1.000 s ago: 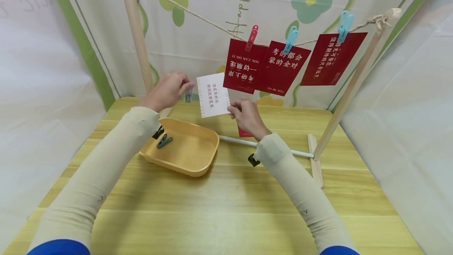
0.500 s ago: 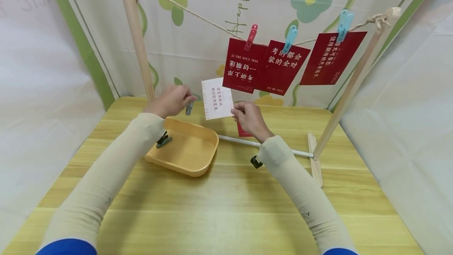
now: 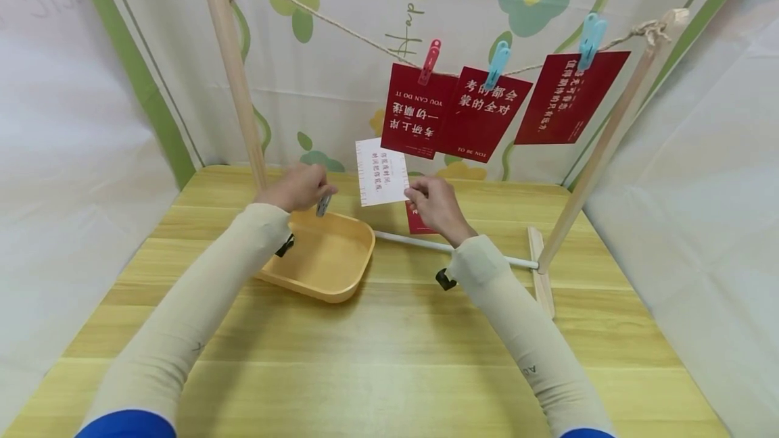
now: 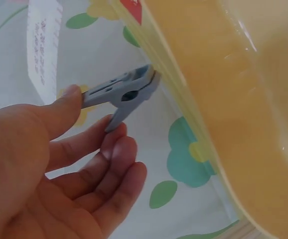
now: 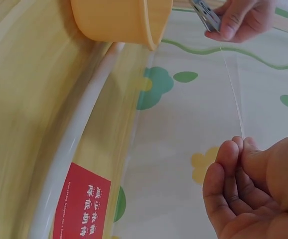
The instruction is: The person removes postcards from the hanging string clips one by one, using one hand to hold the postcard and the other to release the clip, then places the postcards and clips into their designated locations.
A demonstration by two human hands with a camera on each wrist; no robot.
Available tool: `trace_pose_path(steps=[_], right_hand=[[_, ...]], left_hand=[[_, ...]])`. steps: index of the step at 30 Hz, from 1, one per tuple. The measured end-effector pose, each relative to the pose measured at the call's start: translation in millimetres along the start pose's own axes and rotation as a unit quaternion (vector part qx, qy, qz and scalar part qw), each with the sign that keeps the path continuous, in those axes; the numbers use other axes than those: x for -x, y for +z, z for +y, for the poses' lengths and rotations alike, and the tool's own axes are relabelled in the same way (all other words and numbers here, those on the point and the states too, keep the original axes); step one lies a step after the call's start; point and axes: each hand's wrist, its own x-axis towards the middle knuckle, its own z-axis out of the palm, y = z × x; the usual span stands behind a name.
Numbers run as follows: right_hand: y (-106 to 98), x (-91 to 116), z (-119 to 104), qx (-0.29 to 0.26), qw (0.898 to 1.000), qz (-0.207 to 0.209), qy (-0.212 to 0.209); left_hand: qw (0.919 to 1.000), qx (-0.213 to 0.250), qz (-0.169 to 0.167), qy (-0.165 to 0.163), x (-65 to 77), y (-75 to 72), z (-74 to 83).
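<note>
In the head view my left hand (image 3: 298,188) is above the back of the yellow plastic tray (image 3: 333,295). It pinches a grey clothespin (image 4: 121,94) by its handles, between thumb and index finger; the left wrist view has the pin's tip angled toward the tray wall. My right hand (image 3: 438,205) holds a white card (image 3: 382,173) with printed characters, thumb and fingers pinching its right edge. The card is in the air, just below a hanging red card (image 3: 415,110). From the right wrist the white card appears almost edge-on.
A rope (image 3: 328,20) sags between two wooden posts (image 3: 234,80). Other red cards (image 3: 483,113) hang there from blue clothespins (image 3: 498,63) and a pink clothespin (image 3: 429,61). Behind my right hand, another red card (image 5: 84,204) lies near a white crossbar (image 3: 420,242).
My left hand has come down and a little right with the grey clothespin, now over the tray's back. The white card and right hand have shifted slightly right and down.
</note>
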Motion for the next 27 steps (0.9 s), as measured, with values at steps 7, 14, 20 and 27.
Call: trace_pose_path(steps=[7, 14, 20, 27], right_hand=[[-2, 2, 8, 0.014, 1.000, 0.005, -0.001], [-5, 4, 13, 0.002, 1.000, 0.003, 0.009], [-8, 5, 17, -0.002, 1.000, 0.009, 0.015], [-12, 8, 23, 0.005, 1.000, 0.009, 0.018]], left_hand=[[0.9988, -0.017, -0.040, -0.024, 0.2, 10.1, -3.6], [0.9964, -0.036, -0.067, -0.036, -3.3, 20.4, -8.1], [0.9932, -0.050, -0.086, -0.060, -5.0, 27.3, -9.5], [0.9887, -0.043, -0.107, -0.096, -2.9, 31.2, -8.4]])
